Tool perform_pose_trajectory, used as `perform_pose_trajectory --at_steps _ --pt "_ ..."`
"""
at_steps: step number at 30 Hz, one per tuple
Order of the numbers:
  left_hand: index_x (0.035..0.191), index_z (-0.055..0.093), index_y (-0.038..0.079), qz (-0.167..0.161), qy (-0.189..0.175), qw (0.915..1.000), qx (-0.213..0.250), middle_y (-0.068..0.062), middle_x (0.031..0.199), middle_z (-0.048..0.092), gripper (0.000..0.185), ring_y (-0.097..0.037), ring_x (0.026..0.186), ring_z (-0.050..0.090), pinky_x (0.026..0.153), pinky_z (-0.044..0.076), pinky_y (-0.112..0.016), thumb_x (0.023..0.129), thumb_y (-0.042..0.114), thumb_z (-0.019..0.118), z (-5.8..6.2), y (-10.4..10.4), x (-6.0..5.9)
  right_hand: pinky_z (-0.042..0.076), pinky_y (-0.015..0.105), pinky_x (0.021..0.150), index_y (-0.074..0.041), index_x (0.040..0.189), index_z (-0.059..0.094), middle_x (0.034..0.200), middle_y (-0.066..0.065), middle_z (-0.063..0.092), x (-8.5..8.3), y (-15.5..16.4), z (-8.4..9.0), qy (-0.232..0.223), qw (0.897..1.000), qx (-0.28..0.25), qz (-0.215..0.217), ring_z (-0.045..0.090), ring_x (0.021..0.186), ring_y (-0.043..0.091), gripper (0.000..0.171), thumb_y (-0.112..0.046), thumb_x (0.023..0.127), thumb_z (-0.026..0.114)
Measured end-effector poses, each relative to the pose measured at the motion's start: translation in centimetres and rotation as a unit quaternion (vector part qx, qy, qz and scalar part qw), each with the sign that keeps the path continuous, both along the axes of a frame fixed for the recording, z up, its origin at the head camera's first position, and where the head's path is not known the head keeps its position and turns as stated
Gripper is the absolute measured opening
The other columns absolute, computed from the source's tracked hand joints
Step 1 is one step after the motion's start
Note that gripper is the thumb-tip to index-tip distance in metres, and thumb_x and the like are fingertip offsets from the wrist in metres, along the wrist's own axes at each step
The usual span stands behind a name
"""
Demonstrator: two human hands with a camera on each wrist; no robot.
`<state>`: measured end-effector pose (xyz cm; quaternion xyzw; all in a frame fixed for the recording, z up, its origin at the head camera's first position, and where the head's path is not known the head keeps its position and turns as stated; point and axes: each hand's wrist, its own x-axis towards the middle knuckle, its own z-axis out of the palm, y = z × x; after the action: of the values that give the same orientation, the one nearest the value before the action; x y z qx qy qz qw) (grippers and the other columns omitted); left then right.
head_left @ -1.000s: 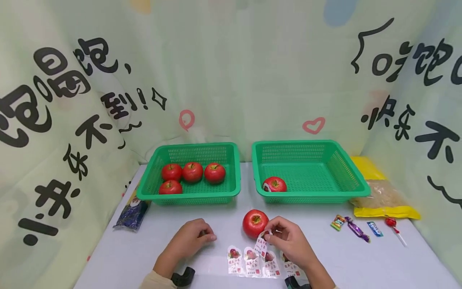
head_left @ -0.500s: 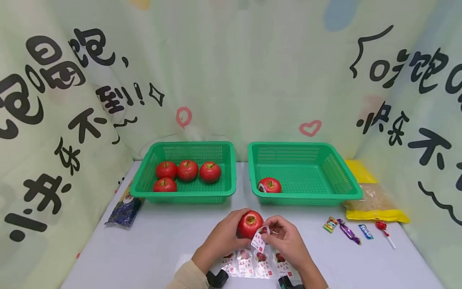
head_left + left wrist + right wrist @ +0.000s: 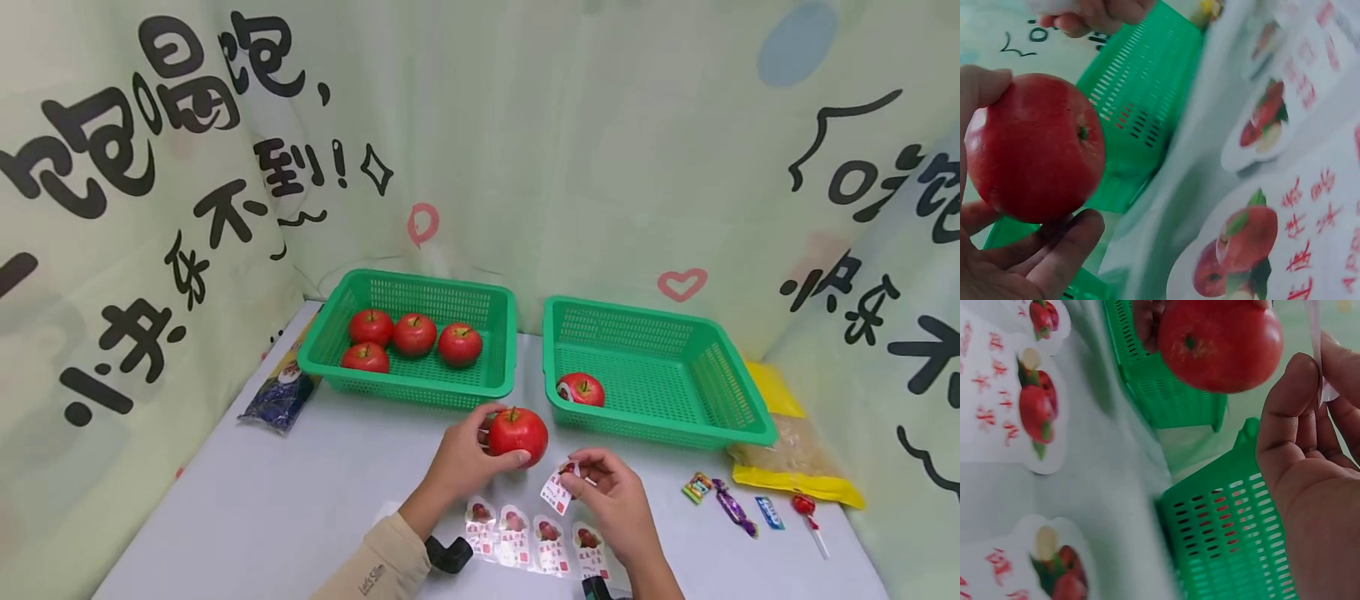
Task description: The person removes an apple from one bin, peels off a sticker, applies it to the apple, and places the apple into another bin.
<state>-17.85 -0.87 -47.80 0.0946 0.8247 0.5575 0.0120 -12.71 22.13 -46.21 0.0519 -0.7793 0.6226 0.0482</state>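
Note:
My left hand (image 3: 461,454) grips a red apple (image 3: 519,437) from its left side, thumb in front and fingers behind, above the table. In the left wrist view the apple (image 3: 1038,150) shows its stem end turned to the right. My right hand (image 3: 611,492) pinches a white sticker (image 3: 557,490) with an apple picture between thumb and fingertips, just right of the apple. Edge-on, the sticker (image 3: 1315,350) appears thin in the right wrist view. Below both hands, a sheet of similar stickers (image 3: 514,535) lies on the table.
The left green basket (image 3: 427,390) holds several apples. In the right green basket (image 3: 675,433) sits one apple (image 3: 581,389) bearing a sticker. Wrapped candies (image 3: 731,504), a lollipop (image 3: 804,505) and a yellow bag (image 3: 798,479) lie at the right. A dark blue packet (image 3: 281,396) is at the left.
My left hand has come over from the left, taken hold of the apple and raised it off the table. My right hand keeps the sticker pinched. The head view has tilted.

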Motion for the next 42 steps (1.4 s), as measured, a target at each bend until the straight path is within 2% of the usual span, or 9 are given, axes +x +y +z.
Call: perform_pose_trajectory --at_steps 3,7,19,25,32,35,37,40,42 --pt "0.146 0.056 0.016 0.006 -0.036 0.9968 0.071 -0.015 0.131 0.070 0.071 -0.028 0.111 0.068 0.087 0.064 -0.044 0.086 0.039 0.086 0.0 -0.3 -0.2 0.060 0.021 0.072 0.008 0.119 0.065 0.103 0.000 0.071 -0.2 0.1 0.9 0.022 0.999 0.030 0.016 0.065 0.089 0.006 0.032 0.001 0.091 0.079" --pt "0.146 0.059 0.019 0.005 -0.050 0.9933 0.104 -0.016 0.136 0.068 0.063 -0.032 0.117 0.068 0.091 0.064 -0.046 0.090 0.039 0.082 0.2 -0.5 -0.6 0.061 0.021 0.077 0.002 0.120 0.068 0.107 0.006 0.071 -1.0 -0.3 2.6 0.070 0.991 0.098 0.052 0.064 0.093 0.005 0.032 -0.003 0.091 0.080" --pt "0.152 0.059 0.018 -0.051 -0.049 0.9907 0.116 -0.014 0.146 0.062 0.060 -0.029 0.121 0.066 0.099 0.061 -0.044 0.098 0.041 0.073 0.1 -0.8 -1.4 0.057 0.023 0.074 -0.011 0.114 0.073 0.104 -0.003 0.073 -5.0 -2.2 6.1 0.203 0.936 0.256 0.129 0.060 0.084 0.005 0.032 -0.010 0.086 0.086" --pt "0.152 0.059 0.021 -0.067 -0.041 0.9912 0.106 -0.011 0.143 0.064 0.056 -0.024 0.117 0.065 0.098 0.060 -0.037 0.101 0.041 0.070 0.0 -1.0 -1.7 0.056 0.026 0.070 -0.010 0.115 0.073 0.098 -0.002 0.071 -5.6 -2.8 6.7 0.225 0.920 0.294 0.131 0.057 0.081 0.007 0.036 -0.009 0.083 0.088" --pt "0.151 0.060 0.024 -0.074 -0.045 0.9919 0.093 -0.011 0.137 0.066 0.054 -0.021 0.112 0.065 0.092 0.059 -0.031 0.100 0.039 0.072 -0.4 -1.5 -1.4 0.055 0.025 0.068 -0.007 0.119 0.072 0.101 0.002 0.070 -5.0 -3.4 6.0 0.236 0.903 0.341 0.108 0.057 0.081 0.010 0.043 -0.015 0.082 0.091" --pt "0.151 0.060 0.026 -0.081 -0.048 0.9913 0.092 -0.011 0.138 0.066 0.054 -0.022 0.115 0.065 0.094 0.059 -0.032 0.100 0.039 0.072 -0.5 -1.6 -1.3 0.053 0.027 0.067 -0.007 0.127 0.069 0.103 0.005 0.070 -4.2 -3.5 5.2 0.207 0.912 0.349 0.049 0.059 0.081 0.014 0.054 -0.024 0.081 0.093" --pt "0.153 0.058 0.024 -0.093 -0.049 0.9896 0.098 -0.011 0.140 0.066 0.055 -0.023 0.118 0.065 0.097 0.058 -0.033 0.101 0.037 0.071 -0.6 -1.7 -1.2 0.054 0.027 0.070 -0.008 0.134 0.066 0.109 0.007 0.071 -3.5 -3.5 4.4 0.152 0.936 0.317 0.009 0.063 0.086 0.017 0.060 -0.029 0.084 0.091" --pt "0.155 0.056 0.022 -0.117 -0.055 0.9850 0.115 -0.013 0.144 0.064 0.056 -0.024 0.122 0.065 0.101 0.057 -0.032 0.102 0.033 0.069 -0.7 -1.8 -1.1 0.056 0.023 0.080 -0.010 0.142 0.061 0.127 0.009 0.070 -2.4 -3.6 3.0 0.038 0.978 0.203 -0.018 0.068 0.101 0.022 0.060 -0.032 0.091 0.085" --pt "0.157 0.054 0.021 -0.126 -0.058 0.9823 0.126 -0.013 0.147 0.063 0.057 -0.024 0.125 0.064 0.102 0.056 -0.029 0.103 0.030 0.069 -0.8 -1.8 -1.0 0.056 0.018 0.088 -0.010 0.147 0.056 0.141 0.011 0.065 -2.0 -3.7 2.2 -0.022 0.992 0.122 -0.011 0.068 0.116 0.027 0.059 -0.030 0.097 0.079"
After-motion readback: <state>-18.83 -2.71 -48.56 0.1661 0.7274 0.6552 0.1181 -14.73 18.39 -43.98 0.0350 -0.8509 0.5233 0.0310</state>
